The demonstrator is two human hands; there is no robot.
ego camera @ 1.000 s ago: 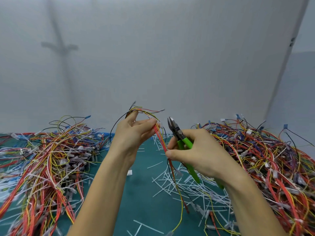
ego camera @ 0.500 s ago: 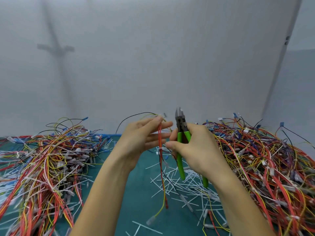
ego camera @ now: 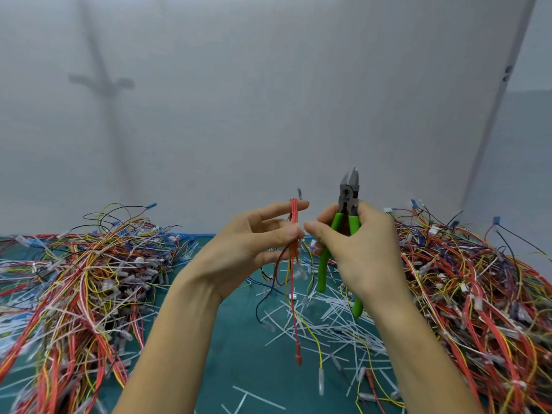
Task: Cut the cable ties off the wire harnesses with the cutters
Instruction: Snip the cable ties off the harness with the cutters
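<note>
On head view I see the left hand [ego camera: 248, 249] pinching a thin harness of red, yellow and black wires [ego camera: 294, 222] dangling above the teal mat [ego camera: 239, 348], the right hand [ego camera: 358, 252] gripping green-handled steel cutters [ego camera: 348, 198] upright just beside it, stiff white tie offcuts [ego camera: 328, 324] underneath, tangled wire heaps [ego camera: 83, 270] flanking.

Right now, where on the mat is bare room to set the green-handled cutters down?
Bare teal mat shows mainly between the left forearm and the scattered white cut ties. The multicoloured left wire heap and right wire heap are crowded.
</note>
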